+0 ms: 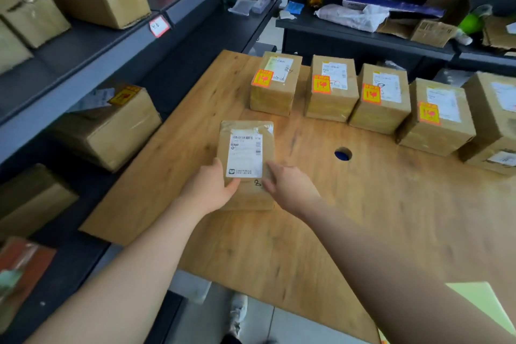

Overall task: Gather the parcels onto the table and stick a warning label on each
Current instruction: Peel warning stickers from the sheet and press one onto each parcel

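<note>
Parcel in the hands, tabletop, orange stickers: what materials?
Parcel: brown cardboard, matte, with glossy clear tape glinting at its top edge. Table: wood or wood-look laminate; grain and knots show, cannot tell which. Stickers: probably printed adhesive paper, fluorescent orange, lying flat.

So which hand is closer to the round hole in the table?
Right. The right hand holds the parcel at its right edge, the side facing the hole. The left hand holds its left edge, farther from the hole.
</note>
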Available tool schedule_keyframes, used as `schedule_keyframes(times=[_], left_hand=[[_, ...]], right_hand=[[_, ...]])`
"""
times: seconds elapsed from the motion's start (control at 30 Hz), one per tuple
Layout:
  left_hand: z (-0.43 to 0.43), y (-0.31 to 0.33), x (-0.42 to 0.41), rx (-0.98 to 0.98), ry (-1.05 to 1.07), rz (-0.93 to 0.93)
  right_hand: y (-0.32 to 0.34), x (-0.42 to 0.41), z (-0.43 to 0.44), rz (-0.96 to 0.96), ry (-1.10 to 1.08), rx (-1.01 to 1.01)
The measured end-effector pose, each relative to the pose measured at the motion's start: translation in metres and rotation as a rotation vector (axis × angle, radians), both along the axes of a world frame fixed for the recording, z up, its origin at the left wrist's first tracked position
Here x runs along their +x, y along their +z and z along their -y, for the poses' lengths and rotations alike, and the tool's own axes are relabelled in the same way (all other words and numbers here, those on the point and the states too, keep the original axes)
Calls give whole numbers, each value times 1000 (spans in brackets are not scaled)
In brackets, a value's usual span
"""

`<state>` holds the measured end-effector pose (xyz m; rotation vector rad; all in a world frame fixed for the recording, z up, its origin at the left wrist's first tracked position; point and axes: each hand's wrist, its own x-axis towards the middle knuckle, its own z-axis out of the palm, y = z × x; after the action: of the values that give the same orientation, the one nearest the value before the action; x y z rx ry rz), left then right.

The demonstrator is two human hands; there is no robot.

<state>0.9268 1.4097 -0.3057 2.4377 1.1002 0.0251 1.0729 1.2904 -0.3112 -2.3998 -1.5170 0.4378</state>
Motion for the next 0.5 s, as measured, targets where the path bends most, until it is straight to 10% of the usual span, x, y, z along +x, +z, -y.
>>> schedule_keyframes(times=[0.5], left_hand=[[132, -13, -18, -24, -214, 13]], right_hand=[[3, -39, 165, 10, -203, -43]])
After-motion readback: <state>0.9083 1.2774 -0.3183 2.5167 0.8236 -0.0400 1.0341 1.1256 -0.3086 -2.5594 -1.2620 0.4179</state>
